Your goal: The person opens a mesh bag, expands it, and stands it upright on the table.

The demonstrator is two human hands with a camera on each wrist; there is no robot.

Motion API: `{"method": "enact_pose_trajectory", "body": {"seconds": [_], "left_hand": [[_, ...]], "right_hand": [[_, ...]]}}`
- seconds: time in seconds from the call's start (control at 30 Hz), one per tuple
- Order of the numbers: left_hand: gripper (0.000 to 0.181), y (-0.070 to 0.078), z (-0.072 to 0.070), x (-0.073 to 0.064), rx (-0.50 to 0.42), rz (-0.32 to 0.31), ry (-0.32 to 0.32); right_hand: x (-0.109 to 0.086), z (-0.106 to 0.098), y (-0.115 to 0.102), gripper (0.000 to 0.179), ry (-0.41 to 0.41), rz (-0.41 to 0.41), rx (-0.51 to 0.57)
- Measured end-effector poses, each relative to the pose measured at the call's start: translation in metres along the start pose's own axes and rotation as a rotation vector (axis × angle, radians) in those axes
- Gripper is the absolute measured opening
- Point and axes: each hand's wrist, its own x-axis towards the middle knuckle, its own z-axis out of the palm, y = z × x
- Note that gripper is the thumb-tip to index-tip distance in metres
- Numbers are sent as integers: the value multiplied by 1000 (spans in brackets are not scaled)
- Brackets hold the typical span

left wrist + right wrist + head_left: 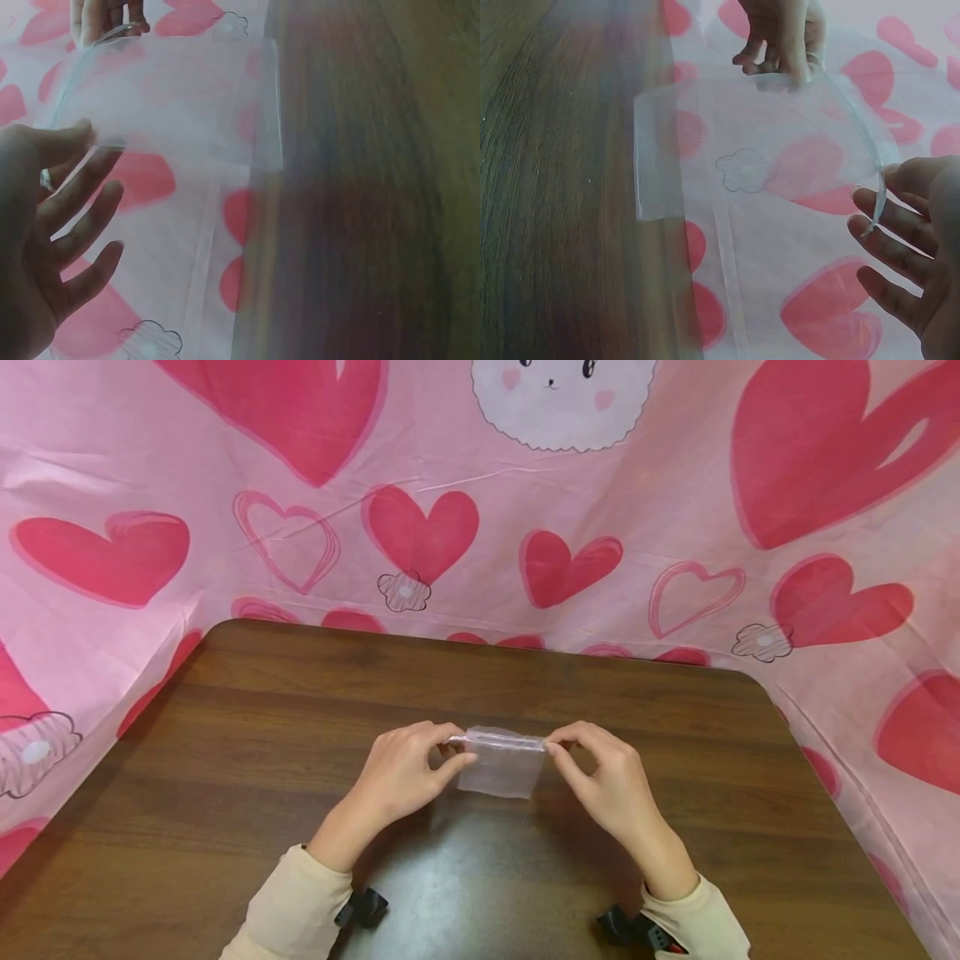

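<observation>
Both hands hold a small clear plastic bag [498, 772] up over the wooden table, stretched between them by its top edge. My left hand [408, 768] pinches one top corner between thumb and fingers. At the opposite top corner, my right hand [603, 777] pinches the edge with thumb and forefinger. In the left wrist view the see-through bag [180, 97] spreads out flat, its lower end hanging free. The right wrist view shows the strip [866, 135] along the bag's top running into the right hand's fingers, the other fingers spread apart. Nothing shows inside the bag.
A dark brown wooden table [262, 760] with rounded far corners lies beneath the hands. Pink cloth [495, 452] printed with red hearts hangs behind and along both sides of it. Black wrist cameras sit at both cream sleeves [288, 910].
</observation>
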Motion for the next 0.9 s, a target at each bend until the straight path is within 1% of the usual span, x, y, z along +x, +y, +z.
{"method": "enact_pose_trajectory", "body": {"seconds": [0.03,0.07,0.2,0.37,0.5,0.6,0.73,0.9], "left_hand": [[13,0,0,0,-6,-5,2],[11,0,1,0,-13,-10,6],[10,1,1,0,-50,-36,35],[10,2,1,1,-128,-63,69],[9,4,0,1,-186,-93,69],[9,6,0,1,-201,-107,60],[9,8,1,1,-200,-97,48],[12,9,3,1,-225,-80,14]], "right_hand": [[0,0,0,4,9,1,6],[1,0,0,3,17,1,10],[2,1,-1,24,37,14,26],[0,3,-3,30,1,95,17],[-2,6,-5,27,-42,131,-2],[-2,8,-6,20,-52,142,23],[-3,10,-8,18,-23,171,95],[-2,11,-12,14,56,212,160]]}}
